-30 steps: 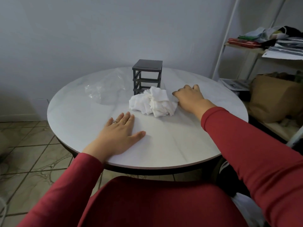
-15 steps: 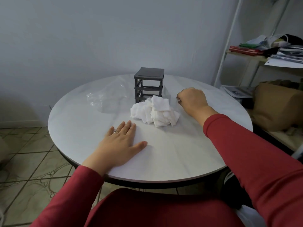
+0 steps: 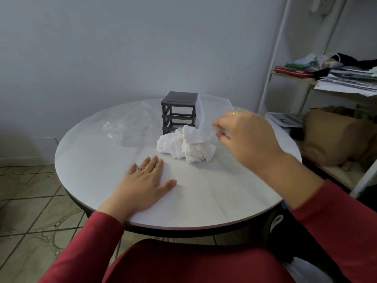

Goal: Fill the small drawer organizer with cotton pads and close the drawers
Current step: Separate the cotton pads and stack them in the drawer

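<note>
Your right hand (image 3: 244,139) has risen off the desk since half a second ago, when it sat curled beside the pile, and it now carries a clear drawer (image 3: 214,111) up with it. Around you is a plain pale wall (image 3: 122,48), a tiled floor (image 3: 30,201) at the left, and on the right a white shelf unit (image 3: 274,58) stacked with papers and cloth, with a brown bag (image 3: 330,137) lower down. You sit at a round white desk (image 3: 204,201) with a dark edge. Your left hand (image 3: 142,184) lies flat on it, fingers straight and together, thumb out, near the front of the pile and apart from it. The organizer (image 3: 179,98) stands toward the back of the desk, just left of your raised hand, touching or nearly touching the cotton pads (image 3: 187,148) heaped in front of it. A crumpled clear plastic bag (image 3: 126,127) lies to its left. Your right fingers pinch the drawer's lower corner above the pads, and the drawer tilts up toward the organizer's top. The organizer is a dark grey open frame whose slots show through. The pads are white and loosely jumbled. The drawer is translucent and blurred.
</note>
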